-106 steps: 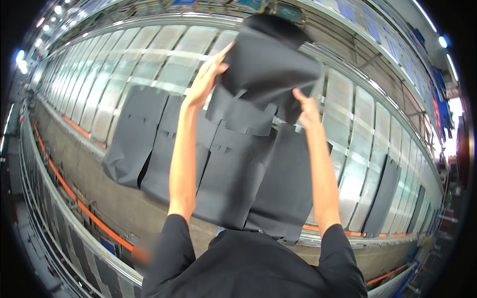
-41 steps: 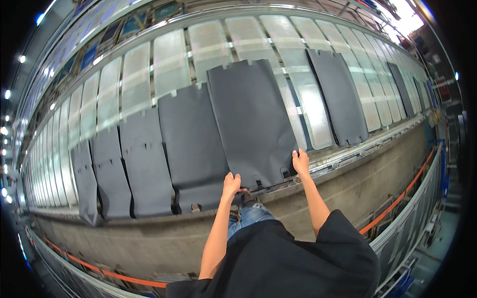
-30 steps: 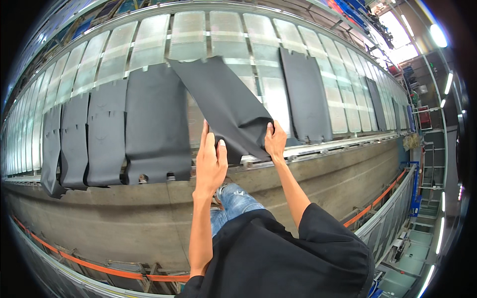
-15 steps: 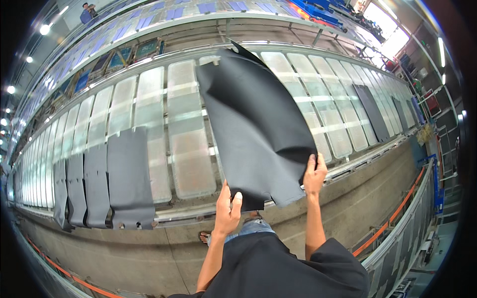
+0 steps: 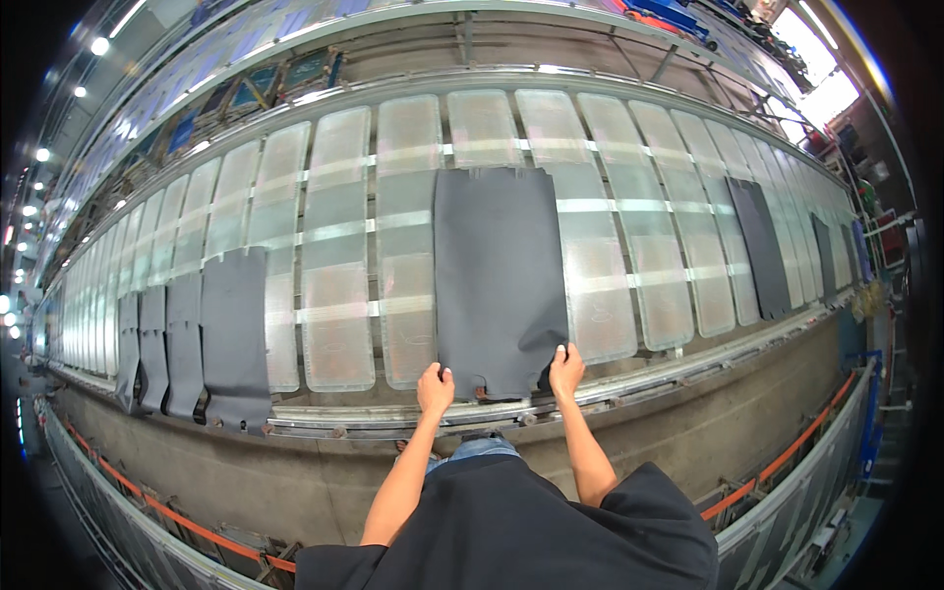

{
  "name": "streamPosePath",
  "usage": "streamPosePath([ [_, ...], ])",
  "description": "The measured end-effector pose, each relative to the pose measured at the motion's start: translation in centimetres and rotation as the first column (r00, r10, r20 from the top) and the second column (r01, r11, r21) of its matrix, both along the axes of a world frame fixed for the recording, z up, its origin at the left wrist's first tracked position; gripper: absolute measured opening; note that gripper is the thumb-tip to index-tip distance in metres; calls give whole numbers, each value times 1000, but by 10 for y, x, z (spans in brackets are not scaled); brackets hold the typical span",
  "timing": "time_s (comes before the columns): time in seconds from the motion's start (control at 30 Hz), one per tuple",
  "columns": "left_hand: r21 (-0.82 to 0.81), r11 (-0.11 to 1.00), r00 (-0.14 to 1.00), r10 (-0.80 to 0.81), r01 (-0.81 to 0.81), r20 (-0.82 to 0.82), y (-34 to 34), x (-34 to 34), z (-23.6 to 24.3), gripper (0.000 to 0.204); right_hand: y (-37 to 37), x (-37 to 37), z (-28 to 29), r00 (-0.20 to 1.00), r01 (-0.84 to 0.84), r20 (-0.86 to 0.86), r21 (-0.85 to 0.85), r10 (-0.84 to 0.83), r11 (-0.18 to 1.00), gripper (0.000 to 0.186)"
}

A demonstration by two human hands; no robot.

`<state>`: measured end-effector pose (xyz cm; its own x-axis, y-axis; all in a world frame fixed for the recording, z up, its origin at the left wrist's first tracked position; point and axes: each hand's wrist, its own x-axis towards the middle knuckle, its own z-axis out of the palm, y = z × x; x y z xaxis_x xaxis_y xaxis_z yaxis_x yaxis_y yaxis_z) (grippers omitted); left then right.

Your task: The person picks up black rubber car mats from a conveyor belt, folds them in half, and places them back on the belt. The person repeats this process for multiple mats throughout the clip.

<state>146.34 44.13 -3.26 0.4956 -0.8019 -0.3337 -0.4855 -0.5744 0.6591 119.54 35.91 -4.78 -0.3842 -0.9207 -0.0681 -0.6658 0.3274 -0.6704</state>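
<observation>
**Both hands on the near edge of the dark panel, flat on the clear pallet**

Down at the lower edge, dark sleeves and two bare forearms reach up to the long printing table (image 5: 629, 442). The left hand (image 5: 436, 387) sits at the near left corner of the dark grey fabric panel (image 5: 500, 280), fingers curled down onto its edge. The right hand (image 5: 565, 370) is at the near right corner, fingertips pressed on the cloth; whether either hand pinches the fabric or only presses on it, I cannot tell from here. The panel lies spread flat, lengthwise away from the person, over one translucent pallet (image 5: 590, 265) in the row, its near edge overhanging toward the metal rail (image 5: 688, 359) between the hands.

Out to the left, bare pallets stand between, then a run of dark panels (image 5: 234, 334) side by side, draped over the near edge. Far right, another dark panel (image 5: 759, 246) lies on its own pallet, well apart. Beyond the table, bright ceiling lights (image 5: 98, 45) at the upper left.
</observation>
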Motion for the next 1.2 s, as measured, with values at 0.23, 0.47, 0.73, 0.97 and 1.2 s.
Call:
streamPosePath([
  [0.23, 16, 1000, 998, -2, 1, 68, 10, 7, -33, 24, -10, -3, 18, 987, -147, 88, 170, 134, 974, 39],
  [0.47, -140, 989, 997, 44, -53, -64, 38, 21, 14, 50, 4, -6, 13, 969, -187, -176, -63, 173, 980, 40],
  [0.73, -221, 808, 816, 453, -545, -359, 183, 78, 70, 30, 41, 149, 81, 889, -416, 136, -156, 436, 896, 28],
  [0.97, 269, 499, 212, 711, -824, -671, 379, 120, 21, 43, 179, 383, 78, 330, -923, 720, 110, 611, 369, 25],
  [1.2, 199, 591, 242, 582, -782, -776, 481, 225, 64, 38, 241, 572, 27, 489, -872, 492, 245, 720, 424, 44],
])
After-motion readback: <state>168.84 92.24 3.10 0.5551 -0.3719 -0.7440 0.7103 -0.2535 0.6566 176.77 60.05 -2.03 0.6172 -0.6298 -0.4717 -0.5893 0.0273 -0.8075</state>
